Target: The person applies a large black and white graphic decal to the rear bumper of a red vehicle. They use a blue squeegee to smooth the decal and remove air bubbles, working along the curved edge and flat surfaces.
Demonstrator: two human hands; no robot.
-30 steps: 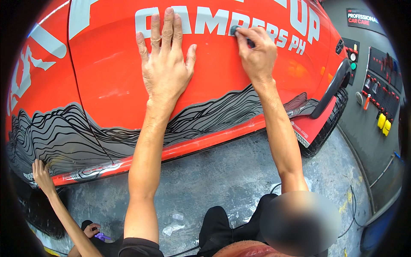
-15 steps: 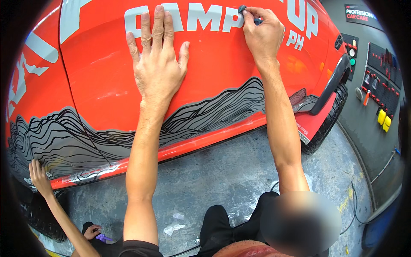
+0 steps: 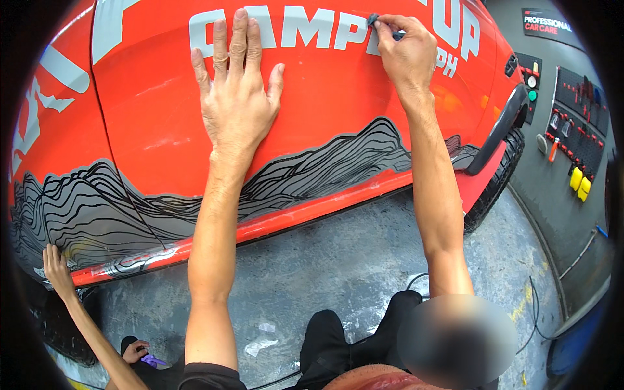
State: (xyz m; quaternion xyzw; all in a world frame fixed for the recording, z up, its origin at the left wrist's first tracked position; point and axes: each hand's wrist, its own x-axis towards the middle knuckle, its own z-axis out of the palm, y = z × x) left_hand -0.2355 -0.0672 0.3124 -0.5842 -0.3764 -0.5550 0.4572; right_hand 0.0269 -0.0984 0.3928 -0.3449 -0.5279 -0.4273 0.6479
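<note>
Before me is the side of a red vehicle (image 3: 325, 91) with large pale grey lettering (image 3: 305, 27) and a grey band of black wavy lines (image 3: 305, 166) along its bottom. My left hand (image 3: 239, 97) lies flat on the red panel, fingers stretched upward over the first letters. Up and to the right, my right hand (image 3: 409, 55) pinches a small dark blue-green lump (image 3: 373, 20) against the panel at the edge of a letter. Whether the lump is putty-like or cloth cannot be made out. My fingers partly cover the letters there.
At lower left another person's hand (image 3: 58, 270) touches the vehicle's bottom edge; that person's other hand (image 3: 135, 351) is near something purple (image 3: 153, 359). A black tyre (image 3: 494, 185) stands at right. Tool boards (image 3: 577, 127) hang on the grey wall. A cable (image 3: 536, 312) lies on the floor.
My right hand has shifted a little right and down along the lettering with the dark blue-green lump, uncovering more of a letter. My left hand stays in place on the panel.
</note>
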